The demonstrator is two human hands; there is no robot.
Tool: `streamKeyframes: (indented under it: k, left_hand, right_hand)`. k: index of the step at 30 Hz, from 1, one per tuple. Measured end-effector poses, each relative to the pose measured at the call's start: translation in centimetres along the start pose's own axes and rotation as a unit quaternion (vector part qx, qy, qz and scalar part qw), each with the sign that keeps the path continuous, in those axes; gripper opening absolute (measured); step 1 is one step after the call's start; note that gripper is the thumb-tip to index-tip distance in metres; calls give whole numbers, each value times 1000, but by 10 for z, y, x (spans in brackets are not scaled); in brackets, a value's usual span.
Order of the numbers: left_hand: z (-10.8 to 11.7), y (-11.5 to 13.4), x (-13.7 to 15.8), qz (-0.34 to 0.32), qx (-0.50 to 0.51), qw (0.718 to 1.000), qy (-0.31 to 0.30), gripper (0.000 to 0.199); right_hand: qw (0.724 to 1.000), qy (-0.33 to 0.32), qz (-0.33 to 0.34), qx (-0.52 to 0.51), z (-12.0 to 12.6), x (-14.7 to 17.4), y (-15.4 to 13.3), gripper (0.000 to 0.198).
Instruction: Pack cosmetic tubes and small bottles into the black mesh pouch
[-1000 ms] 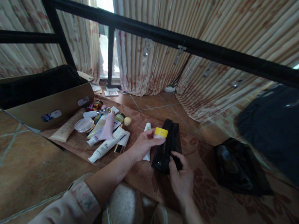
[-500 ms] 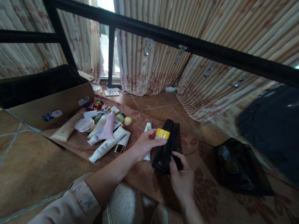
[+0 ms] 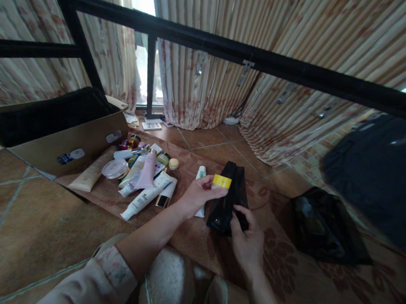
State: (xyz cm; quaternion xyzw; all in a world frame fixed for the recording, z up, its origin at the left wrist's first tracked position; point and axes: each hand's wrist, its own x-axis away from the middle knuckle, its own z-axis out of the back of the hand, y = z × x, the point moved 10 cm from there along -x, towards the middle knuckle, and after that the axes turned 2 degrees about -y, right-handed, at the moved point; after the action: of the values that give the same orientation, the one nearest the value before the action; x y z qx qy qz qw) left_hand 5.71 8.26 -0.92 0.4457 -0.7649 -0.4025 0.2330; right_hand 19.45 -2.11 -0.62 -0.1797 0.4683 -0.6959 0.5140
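Between the thumb and fingers of my left hand is a small cosmetic jar with a yellow lid. The jar is held over the left side of a black pouch lying on the brown patterned mat. My right hand grips the pouch's near right side, thumb on this side and fingers curled over it. Partly behind my left wrist lies a white tube with a green mark. Farther left, several tubes and jars are heaped together, among them a pink tube and a long white tube.
At the left stands a cardboard box with a black item inside. A second black bag lies on the mat at the right. A dark metal rail crosses before striped curtains. A dark cloth-like mass is at far right.
Almost nothing differs. The yellow-lidded jar in my left hand has shifted very slightly to the right; my right hand stays on the pouch.
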Motion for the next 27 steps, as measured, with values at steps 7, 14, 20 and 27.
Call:
streamKeyframes:
  k: [7,14,20,27]
  left_hand:
    - [0,0,0,2,-7,1000,-3,39]
    - [4,3,0,-16,7,1000,0,39]
    - [5,3,-1,-14,15,1000,4,34]
    - [5,4,0,-16,17,1000,13,32]
  right_hand:
    - [1000,-4,-3,-10,-1,0,-1,32]
    - [1000,-4,0,-1,0,-1,-2,32]
    - [1000,-3,-4,2,-1,-1,2,34]
    - [1000,-1,1,5,0,-1,1,32]
